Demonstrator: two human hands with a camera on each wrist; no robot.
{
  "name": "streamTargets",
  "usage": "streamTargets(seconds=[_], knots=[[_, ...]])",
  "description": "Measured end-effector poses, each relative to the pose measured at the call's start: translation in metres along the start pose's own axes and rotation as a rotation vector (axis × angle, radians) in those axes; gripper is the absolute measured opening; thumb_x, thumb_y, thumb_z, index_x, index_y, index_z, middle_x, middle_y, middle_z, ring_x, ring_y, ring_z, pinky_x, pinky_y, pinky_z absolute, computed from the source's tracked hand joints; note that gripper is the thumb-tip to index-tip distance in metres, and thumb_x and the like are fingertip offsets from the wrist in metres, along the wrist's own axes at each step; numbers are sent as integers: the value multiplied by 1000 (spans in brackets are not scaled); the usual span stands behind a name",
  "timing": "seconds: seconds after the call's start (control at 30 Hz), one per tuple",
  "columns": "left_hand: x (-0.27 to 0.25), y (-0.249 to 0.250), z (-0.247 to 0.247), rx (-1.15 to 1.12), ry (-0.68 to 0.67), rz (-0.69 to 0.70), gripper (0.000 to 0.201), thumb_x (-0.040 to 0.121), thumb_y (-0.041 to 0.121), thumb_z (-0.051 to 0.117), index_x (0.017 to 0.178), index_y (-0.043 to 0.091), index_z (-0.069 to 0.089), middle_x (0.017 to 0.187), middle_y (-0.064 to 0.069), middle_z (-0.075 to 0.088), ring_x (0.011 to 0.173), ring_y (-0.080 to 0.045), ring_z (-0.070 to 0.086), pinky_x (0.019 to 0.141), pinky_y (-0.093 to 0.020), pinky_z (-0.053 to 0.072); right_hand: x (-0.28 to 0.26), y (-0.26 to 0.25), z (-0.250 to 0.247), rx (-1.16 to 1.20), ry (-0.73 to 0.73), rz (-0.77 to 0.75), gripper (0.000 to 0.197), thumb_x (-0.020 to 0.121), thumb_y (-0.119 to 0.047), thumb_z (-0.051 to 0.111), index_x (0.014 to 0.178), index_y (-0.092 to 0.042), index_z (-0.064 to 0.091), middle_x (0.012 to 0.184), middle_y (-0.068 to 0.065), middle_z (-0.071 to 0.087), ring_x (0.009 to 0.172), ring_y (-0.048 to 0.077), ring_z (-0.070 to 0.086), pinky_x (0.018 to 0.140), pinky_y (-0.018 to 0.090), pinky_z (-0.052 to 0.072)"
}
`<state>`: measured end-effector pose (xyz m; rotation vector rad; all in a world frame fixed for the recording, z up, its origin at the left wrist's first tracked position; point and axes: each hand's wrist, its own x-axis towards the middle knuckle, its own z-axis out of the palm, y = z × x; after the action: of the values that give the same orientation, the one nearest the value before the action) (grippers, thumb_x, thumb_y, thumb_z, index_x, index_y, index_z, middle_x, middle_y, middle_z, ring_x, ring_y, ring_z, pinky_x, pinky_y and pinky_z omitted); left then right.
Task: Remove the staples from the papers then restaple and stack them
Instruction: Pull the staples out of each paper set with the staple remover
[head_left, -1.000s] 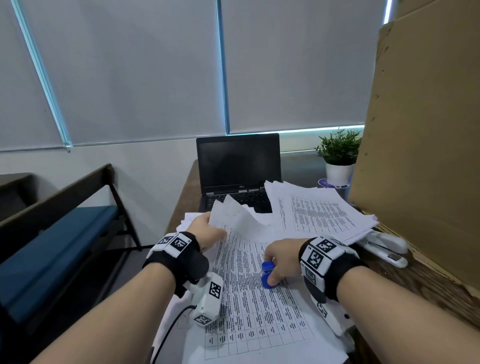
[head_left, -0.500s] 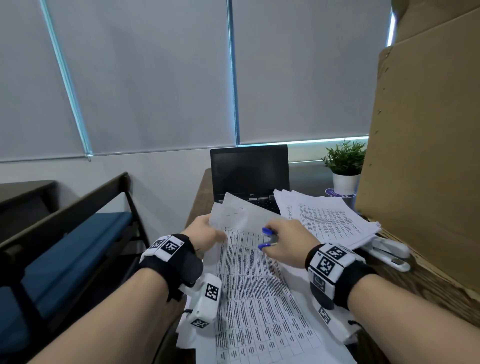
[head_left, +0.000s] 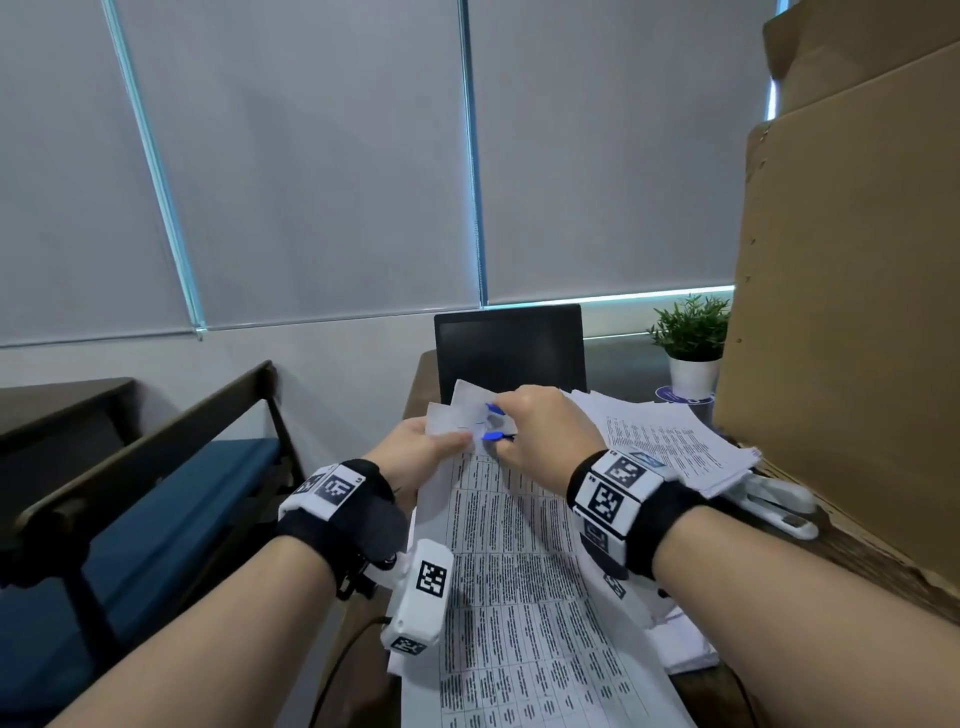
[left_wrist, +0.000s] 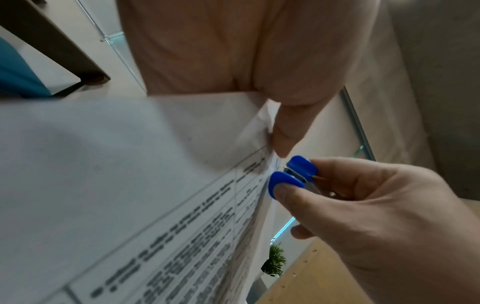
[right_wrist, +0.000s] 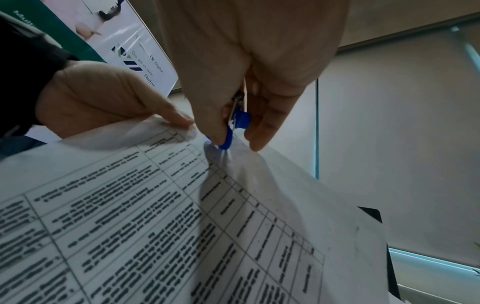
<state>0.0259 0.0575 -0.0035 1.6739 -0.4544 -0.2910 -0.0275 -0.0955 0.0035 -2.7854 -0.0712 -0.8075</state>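
On the table (head_left: 883, 566) I see a printed stack (head_left: 670, 441) at far right with the white stapler (head_left: 774, 504) just beside it. My left hand (head_left: 415, 452) pinches the raised top corner of the stapled papers (head_left: 519, 582). My right hand (head_left: 540, 431) squeezes the blue staple remover (left_wrist: 293, 174) against that corner.

Blue staple remover (left_wrist: 291, 176); white papers (head_left: 519, 571), black printed tables.

Staple under blue staple remover (left_wrist: 291, 176) tips; blurred print on papers (right_wrist: 155, 226).
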Motion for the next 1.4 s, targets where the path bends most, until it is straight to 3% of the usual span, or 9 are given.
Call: streamTargets(seconds=[0.17,0.37,0.6,0.77,0.93,1.07,1.17,1.27,1.4], knots=[[-4,6,7,7,13,26,19,99,10,50,101,1,67,98,-20,67,93,-31,62,99,-49,45,-2,-10,-6,-46,10,-50,19,89,-26,59,98,-10,63,88,2,50,81,21,49,68,29,38],[-4,8,12,-13,21,11,19,99,10,50,93,2,67,86,-18,68,77,-30,64,87,-45,50,-8,-9,-8,-102,12,-64,22,91,-24,60,111,-14,61,105,4,57,88,20,50,69,27,32],[-4,9,16,-5,12,-6,20,98,11,52,90,3,69,84,-18,70,76,-31,66,83,-42,51,-12,-4,-10,-126,47,-45,22,91,-22,60,112,-14,61,103,5,58,92,23,55,68,28,32],[-8,13,16,81,-12,15,22,98,15,54,102,0,69,103,-23,70,97,-39,66,94,-48,51,-16,-1,-10,-152,53,-61,20,95,-22,53,109,-11,61,104,7,62,95,26,57,69,27,28],[-5,12,26,135,33,31,31,99,29,54,99,2,70,99,-15,71,85,-19,65,69,-23,48,-23,2,-5,-102,115,-80,18,89,-12,63,103,-2,64,97,13,66,93,33,62,67,28,30],[2,11,32,187,66,45,43,97,35,55,103,-6,67,102,-23,70,88,-27,62,84,-39,49,-24,6,3,-68,92,16,26,94,-16,58,119,-9,54,119,4,49,112,21,44,75,23,32],[2,12,37,133,40,57,33,100,25,52,101,-4,67,100,-24,70,95,-38,67,92,-45,51,-23,9,4,85,126,147,28,90,-15,63,116,-12,52,114,2,42,107,19,42,84,26,38],[2,12,40,107,16,35,26,101,19,50,94,1,68,102,-27,69,96,-39,67,96,-48,50,-23,11,4,286,112,273,24,90,-13,63,113,-10,55,105,-1,41,95,16,46,79,22,33],[5,10,40,80,11,36,29,99,17,53,102,-9,66,108,-33,66,105,-47,63,98,-57,46,-24,14,8,496,118,400,15,94,-14,58,109,-10,59,103,1,49,89,15,48,75,23,33]])
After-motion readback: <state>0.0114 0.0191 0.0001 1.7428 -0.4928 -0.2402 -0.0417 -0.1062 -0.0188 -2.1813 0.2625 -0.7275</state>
